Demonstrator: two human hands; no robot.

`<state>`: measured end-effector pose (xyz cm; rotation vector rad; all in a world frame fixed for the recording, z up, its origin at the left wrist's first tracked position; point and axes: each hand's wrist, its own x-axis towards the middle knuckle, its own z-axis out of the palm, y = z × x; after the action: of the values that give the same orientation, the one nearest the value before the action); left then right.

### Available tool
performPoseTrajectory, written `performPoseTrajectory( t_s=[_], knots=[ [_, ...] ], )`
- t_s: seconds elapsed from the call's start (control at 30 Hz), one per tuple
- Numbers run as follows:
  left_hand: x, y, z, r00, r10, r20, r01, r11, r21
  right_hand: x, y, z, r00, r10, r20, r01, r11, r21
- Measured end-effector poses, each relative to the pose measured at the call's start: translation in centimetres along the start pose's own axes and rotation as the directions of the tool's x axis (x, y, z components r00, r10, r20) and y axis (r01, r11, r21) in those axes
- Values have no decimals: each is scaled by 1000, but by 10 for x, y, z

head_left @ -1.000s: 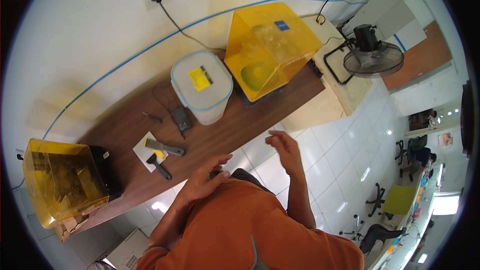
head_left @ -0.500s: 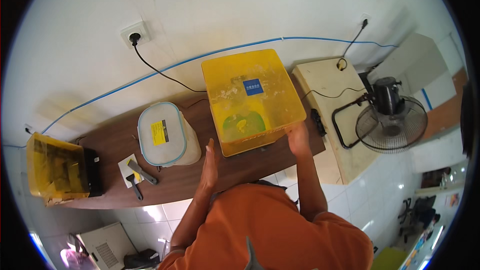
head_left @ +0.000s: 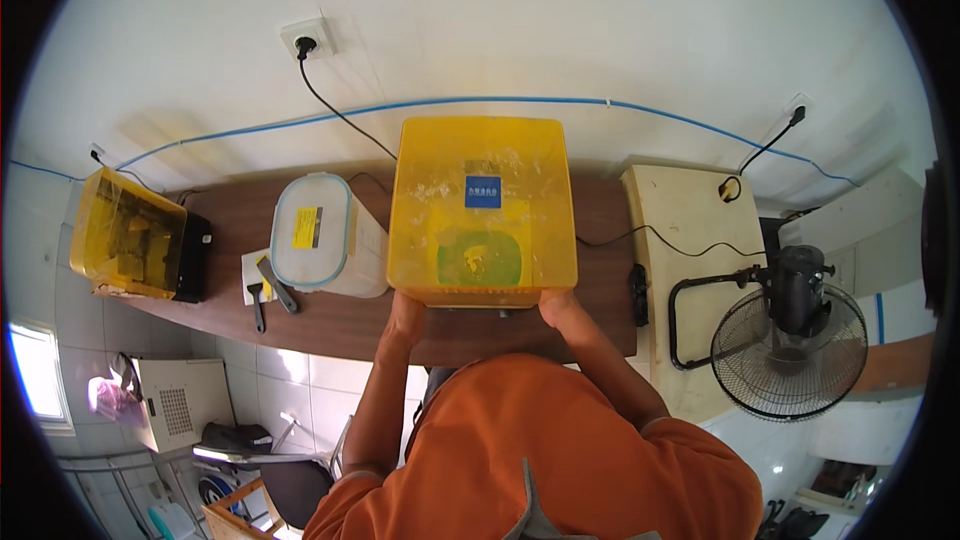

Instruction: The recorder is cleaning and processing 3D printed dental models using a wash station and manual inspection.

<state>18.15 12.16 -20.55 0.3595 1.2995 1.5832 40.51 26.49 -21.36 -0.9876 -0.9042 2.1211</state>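
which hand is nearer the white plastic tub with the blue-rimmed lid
Left: the left hand is just right of the tub; the right hand is farther, by the right front corner of the translucent yellow plastic cover.

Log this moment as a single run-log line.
left grip: at near left corner of yellow cover | right grip: at its near right corner | fingertips: hidden | lidded container: left of cover | fan: far right

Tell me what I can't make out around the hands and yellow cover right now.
All in the head view:
Left hand and right hand: fingers largely hidden by the yellow cover, so their grip can't be told.
Green shape inside: blurred by the scuffed cover.
Black item at the table's right end: too small to identify.
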Motion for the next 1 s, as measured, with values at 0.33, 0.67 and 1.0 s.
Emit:
performPoseTrajectory(
  t_s=[0.33, 0.67, 1.0],
  knots=[
    [5, 18, 9, 994, 98, -50, -98, 995, -2, -3, -15, 3, 999, -45, 8, 45, 999, 6],
    [-67, 121, 109, 963, 252, 99, -261, 961, 91, -11, -87, -29, 946, -324, 0, 324, 945, 42],
    [-133, 67, 127, 905, 222, 363, -395, 755, 524, -103, -78, -165, 912, -409, -31, 409, 912, 9]
  ],
)
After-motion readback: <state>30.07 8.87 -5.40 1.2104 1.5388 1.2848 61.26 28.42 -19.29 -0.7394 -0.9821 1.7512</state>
